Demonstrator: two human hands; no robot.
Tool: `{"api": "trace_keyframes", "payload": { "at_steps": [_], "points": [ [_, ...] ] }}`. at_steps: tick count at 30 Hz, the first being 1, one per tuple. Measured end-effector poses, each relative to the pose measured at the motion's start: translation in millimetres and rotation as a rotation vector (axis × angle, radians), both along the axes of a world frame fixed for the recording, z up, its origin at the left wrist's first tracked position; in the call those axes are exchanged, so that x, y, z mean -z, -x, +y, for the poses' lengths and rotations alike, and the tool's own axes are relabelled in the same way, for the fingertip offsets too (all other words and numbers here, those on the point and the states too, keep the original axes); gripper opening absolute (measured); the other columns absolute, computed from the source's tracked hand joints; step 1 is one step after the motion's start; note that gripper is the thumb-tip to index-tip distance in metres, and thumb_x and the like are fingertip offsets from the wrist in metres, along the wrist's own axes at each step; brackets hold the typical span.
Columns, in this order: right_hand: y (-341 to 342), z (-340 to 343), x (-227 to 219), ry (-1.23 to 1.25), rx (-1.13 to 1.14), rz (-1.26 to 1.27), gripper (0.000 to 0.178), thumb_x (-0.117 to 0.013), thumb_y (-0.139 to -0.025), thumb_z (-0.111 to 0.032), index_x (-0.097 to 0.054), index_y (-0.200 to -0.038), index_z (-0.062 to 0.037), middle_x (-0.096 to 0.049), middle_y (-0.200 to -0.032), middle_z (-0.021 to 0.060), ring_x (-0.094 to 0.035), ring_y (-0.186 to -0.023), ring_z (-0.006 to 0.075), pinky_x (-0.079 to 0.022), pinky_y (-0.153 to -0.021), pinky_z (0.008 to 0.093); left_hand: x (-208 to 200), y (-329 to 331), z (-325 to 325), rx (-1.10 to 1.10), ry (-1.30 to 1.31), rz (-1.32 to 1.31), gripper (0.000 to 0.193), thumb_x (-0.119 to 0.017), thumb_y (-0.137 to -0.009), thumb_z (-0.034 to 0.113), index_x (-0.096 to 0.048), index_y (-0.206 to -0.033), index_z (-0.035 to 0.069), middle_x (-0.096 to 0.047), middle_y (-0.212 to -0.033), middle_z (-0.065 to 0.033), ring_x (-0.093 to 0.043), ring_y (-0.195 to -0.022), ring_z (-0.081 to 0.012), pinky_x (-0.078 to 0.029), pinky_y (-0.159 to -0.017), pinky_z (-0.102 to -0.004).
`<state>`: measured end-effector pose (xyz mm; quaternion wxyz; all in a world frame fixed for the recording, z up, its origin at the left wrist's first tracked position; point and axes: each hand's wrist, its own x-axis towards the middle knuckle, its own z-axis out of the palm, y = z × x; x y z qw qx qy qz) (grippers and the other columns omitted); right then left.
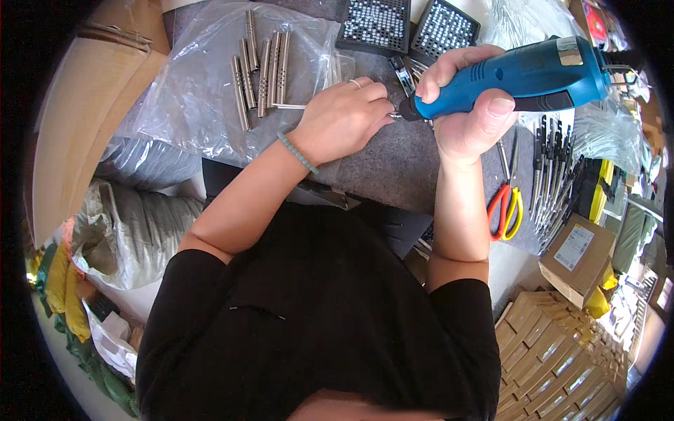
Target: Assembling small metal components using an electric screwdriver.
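Note:
My right hand point(472, 105) is wrapped round a blue cordless power tool point(519, 76), held level with its dark nose pointing left. Its bit comes right up to the fingertips of my left hand point(345, 118). Those fingers are pinched together, and what sits between them is mostly hidden. A thin pale rod point(289, 107) sticks out from under the left hand toward several metal tubes with rows of holes point(263, 77). The tubes lie on a clear plastic bag point(189, 105). Beyond the tool's nose lies a small black and silver part point(403, 76).
Two black trays point(372, 43) of small metal pieces stand at the back of the grey worktop point(393, 168). To the right lie red and yellow scissors point(504, 214) and several slim black and silver parts point(551, 168). A cardboard box point(577, 261) is past the table's right edge.

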<state>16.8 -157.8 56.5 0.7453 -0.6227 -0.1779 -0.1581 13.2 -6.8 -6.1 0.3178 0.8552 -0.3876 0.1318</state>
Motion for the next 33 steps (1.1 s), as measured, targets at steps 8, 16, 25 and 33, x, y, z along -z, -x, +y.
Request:
{"api": "trace_keyframes", "payload": {
  "at_steps": [8, 16, 25, 33],
  "points": [
    [1, 2, -1, -0.013, -0.030, 0.034, 0.075, -0.064, -0.069, -0.067, -0.047, -0.103, -0.0023, -0.053, -0.072, 0.0108, -0.053, -0.056, 0.0184, -0.045, -0.052, 0.0309, 0, 0, 0, 0.007, 0.015, 0.012, 0.013, -0.067, -0.074, 0.016, -0.062, -0.080, 0.006, -0.056, -0.084, -0.0050, -0.057, -0.080, -0.0241, -0.048, -0.068, -0.0344],
    [6, -3, 11, -0.042, -0.033, 0.080, 0.074, -0.062, -0.069, -0.070, -0.047, -0.102, -0.0056, -0.052, -0.072, 0.0101, -0.052, -0.057, 0.0188, -0.043, -0.051, 0.0297, 1, 1, 0, -0.008, 0.008, 0.015, 0.012, -0.066, -0.075, 0.016, -0.063, -0.081, 0.007, -0.055, -0.082, -0.0042, -0.057, -0.081, -0.0226, -0.048, -0.069, -0.0340],
    [-6, -3, 9, -0.322, -0.054, -0.090, 0.062, -0.071, -0.073, -0.051, -0.046, -0.098, 0.0006, -0.055, -0.068, 0.0134, -0.055, -0.052, 0.0168, -0.046, -0.047, 0.0261, 3, 0, 0, -0.010, 0.004, 0.007, 0.014, -0.067, -0.075, 0.016, -0.065, -0.085, 0.006, -0.058, -0.086, -0.0049, -0.058, -0.081, -0.0230, -0.048, -0.069, -0.0329],
    [-6, -3, 9, -0.331, -0.067, -0.079, 0.062, -0.071, -0.072, -0.050, -0.046, -0.098, 0.0002, -0.055, -0.068, 0.0133, -0.055, -0.053, 0.0175, -0.046, -0.048, 0.0265, 3, 0, 1, -0.015, 0.011, 0.003, 0.014, -0.067, -0.075, 0.016, -0.065, -0.085, 0.007, -0.058, -0.086, -0.0043, -0.058, -0.081, -0.0227, -0.048, -0.068, -0.0327]
  ]
}}
